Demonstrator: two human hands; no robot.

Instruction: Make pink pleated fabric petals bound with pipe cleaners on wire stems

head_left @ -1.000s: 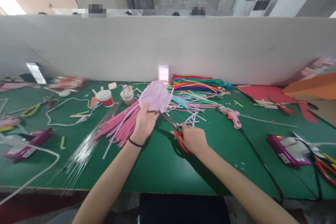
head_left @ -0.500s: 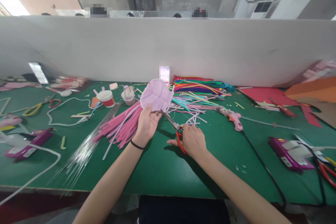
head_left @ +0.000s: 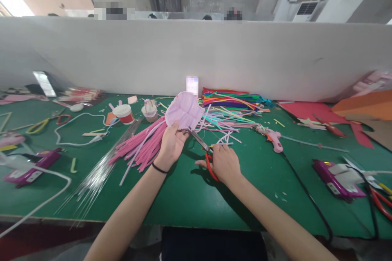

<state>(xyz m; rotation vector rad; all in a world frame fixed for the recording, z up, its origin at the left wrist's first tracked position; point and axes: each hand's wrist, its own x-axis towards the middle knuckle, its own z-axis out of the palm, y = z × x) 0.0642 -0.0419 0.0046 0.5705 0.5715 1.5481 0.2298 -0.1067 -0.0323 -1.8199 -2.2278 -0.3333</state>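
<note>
My left hand (head_left: 174,145) pinches the lower edge of a rounded lilac piece (head_left: 183,111), which looks like pipe cleaners joined side by side. It is held up over the table, its ribbed face toward me. In my right hand (head_left: 226,164) are scissors (head_left: 209,161) with red handles, fingers wrapped around the loops. Their blades point up and left and meet the lower right edge of the lilac piece; whether they are parted I cannot tell. A lilac strip (head_left: 207,113) slants beside that edge. Under and left of my left hand lies a bundle of pink pipe cleaners (head_left: 143,144).
Clear thin rods (head_left: 101,175) lie at left, near a paper cup (head_left: 123,114). Behind are colourful pipe cleaners (head_left: 229,100) and a propped phone (head_left: 192,85). To the right sit a pink glue gun (head_left: 274,138) with its cord and a purple power strip (head_left: 337,181).
The lilac piece has shifted slightly right and turned a little. The strip at its right edge now leans away from it. Both hands have barely moved.
</note>
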